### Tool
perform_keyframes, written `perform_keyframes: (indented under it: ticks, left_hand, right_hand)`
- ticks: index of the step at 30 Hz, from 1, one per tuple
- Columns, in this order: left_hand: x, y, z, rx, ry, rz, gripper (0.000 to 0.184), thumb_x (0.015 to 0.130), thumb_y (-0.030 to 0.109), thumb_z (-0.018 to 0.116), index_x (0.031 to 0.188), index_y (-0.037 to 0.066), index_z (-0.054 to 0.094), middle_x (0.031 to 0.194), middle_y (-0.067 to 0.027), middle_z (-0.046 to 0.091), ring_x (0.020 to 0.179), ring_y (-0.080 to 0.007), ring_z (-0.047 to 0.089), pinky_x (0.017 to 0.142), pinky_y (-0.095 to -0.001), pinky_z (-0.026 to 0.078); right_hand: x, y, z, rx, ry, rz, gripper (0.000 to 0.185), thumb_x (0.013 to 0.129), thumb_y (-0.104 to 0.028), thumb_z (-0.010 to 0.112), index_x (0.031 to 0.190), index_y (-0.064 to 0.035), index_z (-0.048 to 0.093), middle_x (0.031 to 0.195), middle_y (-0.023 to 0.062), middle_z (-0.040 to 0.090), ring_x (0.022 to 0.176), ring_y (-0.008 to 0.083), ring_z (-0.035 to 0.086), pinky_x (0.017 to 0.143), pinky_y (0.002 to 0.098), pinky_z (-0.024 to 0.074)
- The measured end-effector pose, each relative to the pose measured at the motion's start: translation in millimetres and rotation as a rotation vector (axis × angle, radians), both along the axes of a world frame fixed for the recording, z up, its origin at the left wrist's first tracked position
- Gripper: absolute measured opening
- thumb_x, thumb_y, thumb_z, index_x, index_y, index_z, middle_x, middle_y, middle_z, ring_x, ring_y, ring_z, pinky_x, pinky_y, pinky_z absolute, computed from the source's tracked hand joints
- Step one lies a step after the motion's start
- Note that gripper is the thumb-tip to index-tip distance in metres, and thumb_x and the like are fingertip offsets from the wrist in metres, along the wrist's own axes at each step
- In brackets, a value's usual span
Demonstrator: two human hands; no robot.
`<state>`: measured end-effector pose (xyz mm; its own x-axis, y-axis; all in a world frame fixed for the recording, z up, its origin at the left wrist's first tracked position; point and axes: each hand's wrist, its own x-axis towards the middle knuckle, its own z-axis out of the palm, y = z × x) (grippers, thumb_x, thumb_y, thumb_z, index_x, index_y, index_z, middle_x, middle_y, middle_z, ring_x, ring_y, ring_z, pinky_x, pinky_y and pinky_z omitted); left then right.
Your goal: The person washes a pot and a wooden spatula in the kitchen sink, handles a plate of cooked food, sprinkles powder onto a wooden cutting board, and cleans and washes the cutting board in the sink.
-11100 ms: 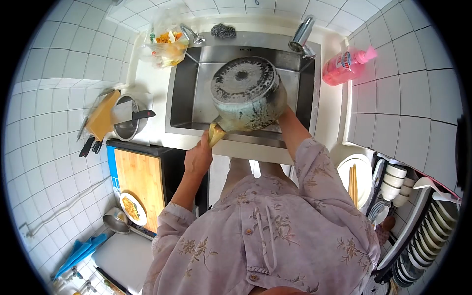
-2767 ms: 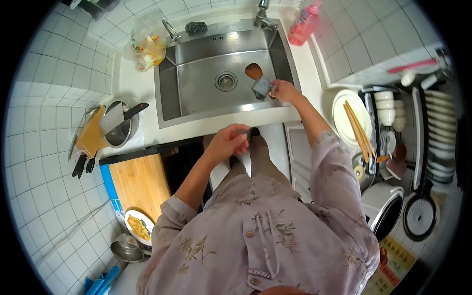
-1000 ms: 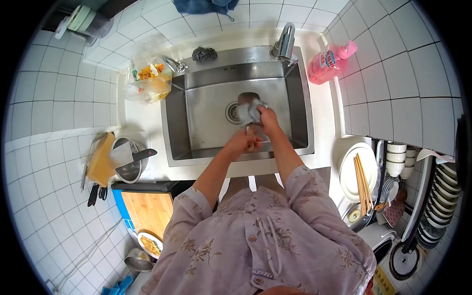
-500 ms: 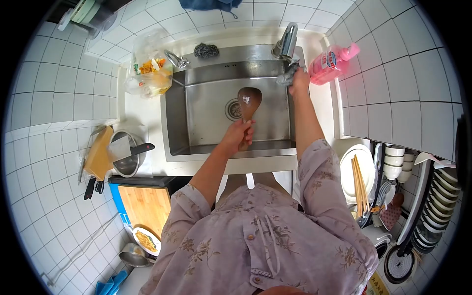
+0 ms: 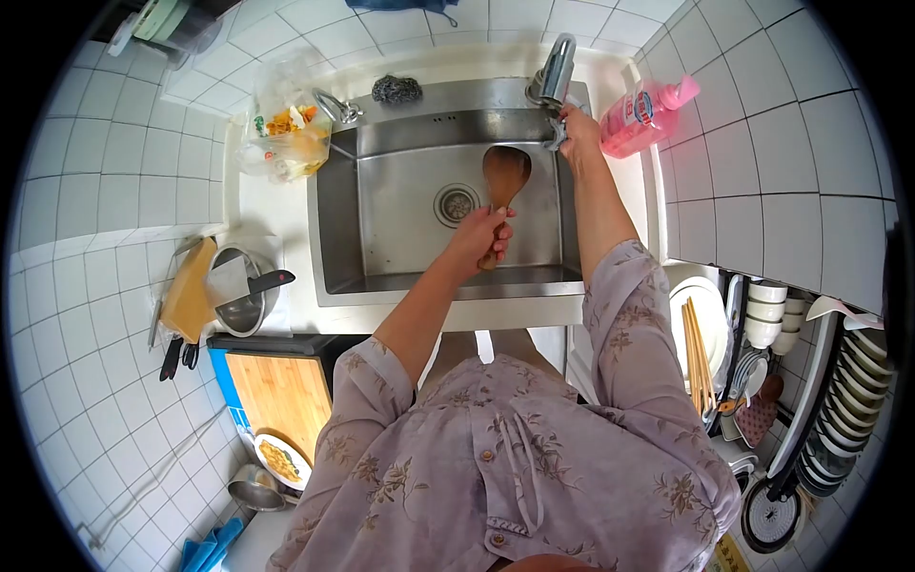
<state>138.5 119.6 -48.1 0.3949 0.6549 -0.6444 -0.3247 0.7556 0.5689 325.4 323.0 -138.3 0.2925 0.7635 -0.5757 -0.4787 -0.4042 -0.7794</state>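
Observation:
My left hand (image 5: 481,238) is closed round the handle of a brown wooden spatula (image 5: 506,172), whose broad end points away over the steel sink (image 5: 400,238). At the sink's back right, my right hand (image 5: 579,131) is closed on a grey cloth (image 5: 557,134), just below the faucet (image 5: 554,71). No stream of water can be made out. The cloth is partly hidden by my fingers. A pink soap bottle (image 5: 640,119) stands just right of my right hand.
Behind the sink lie a dark scrubber (image 5: 396,90) and a small tap (image 5: 338,108), with a bag of scraps (image 5: 291,133) to their left. Further left are a metal pot (image 5: 241,315) and a knife block (image 5: 190,291). Chopsticks (image 5: 698,357) lie on a white plate at right.
My right hand went with the cloth from the spatula to the faucet. My left hand, holding the spatula, shifted slightly right and away from me. Earlier, a large blackened pot was in my hands.

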Motion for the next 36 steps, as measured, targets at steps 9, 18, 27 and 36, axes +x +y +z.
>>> perform_keyframes:
  ticks: [9,18,27,36]
  left_hand:
    - [12.4,10.9,-12.1,-0.021,0.017,-0.001,0.019,0.092,0.024,0.039,0.098,0.007,0.046,0.061,0.0039,0.037,0.047,-0.0050,0.034,0.044,-0.0220,0.035]
    - [23.1,21.6,-17.3,-0.003,0.023,-0.019,0.019,0.092,0.024,0.038,0.098,0.007,0.045,0.061,0.0029,0.038,0.047,-0.0059,0.034,0.043,-0.0224,0.035]
    - [29.3,35.3,-20.6,-0.010,0.042,-0.041,0.018,0.091,0.021,0.038,0.097,0.006,0.044,0.061,0.0028,0.038,0.046,-0.0064,0.034,0.043,-0.0230,0.035]
    - [20.6,33.9,-17.6,0.098,0.226,-0.244,0.015,0.086,0.016,0.040,0.095,0.005,0.043,0.056,0.0028,0.035,0.043,-0.0076,0.033,0.039,-0.0254,0.034]
  right_hand:
    - [1.5,-13.2,20.3,-0.040,-0.002,0.007,0.009,0.070,-0.005,0.053,0.064,-0.0080,0.047,0.056,0.0043,0.043,0.044,0.0172,0.044,0.036,0.0309,0.0315]
    - [3.5,-17.6,24.3,-0.019,0.023,0.008,0.007,0.069,-0.008,0.055,0.066,-0.0082,0.049,0.059,0.0040,0.045,0.047,0.0172,0.045,0.038,0.0308,0.0321]
    - [-11.9,-65.0,36.8,0.194,0.117,-0.119,0.024,0.080,-0.020,0.055,0.093,-0.0004,0.052,0.083,0.0109,0.054,0.074,0.0205,0.054,0.063,0.0315,0.0455]
    - [-25.1,-86.5,-10.3,0.686,-1.142,0.746,0.039,0.077,-0.011,0.051,0.116,-0.0178,0.048,0.131,-0.0028,0.040,0.127,0.0285,0.027,0.102,0.0541,0.0050]
